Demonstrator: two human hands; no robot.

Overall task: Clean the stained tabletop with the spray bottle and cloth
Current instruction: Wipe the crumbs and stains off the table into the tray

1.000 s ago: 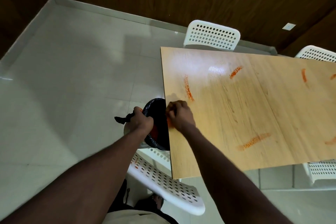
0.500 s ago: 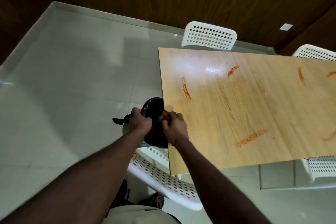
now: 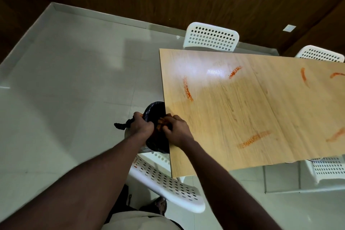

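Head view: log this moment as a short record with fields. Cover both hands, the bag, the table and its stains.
left hand: grips the rim of the black bag
right hand: fingers curled over the bag's mouth at the table edge, with orange on them; held bits or a smear, cannot tell
black bag: at the table's end, partly under its edge
table: light wood
stains: six orange-red streaks, unwiped
chairs: white, perforated, four around the table
spray bottle, cloth: not in view

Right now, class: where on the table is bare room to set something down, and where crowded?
Free: table middle, between left streak and near streak. Crowded: its left edge, by the left hand, right hand and bag.
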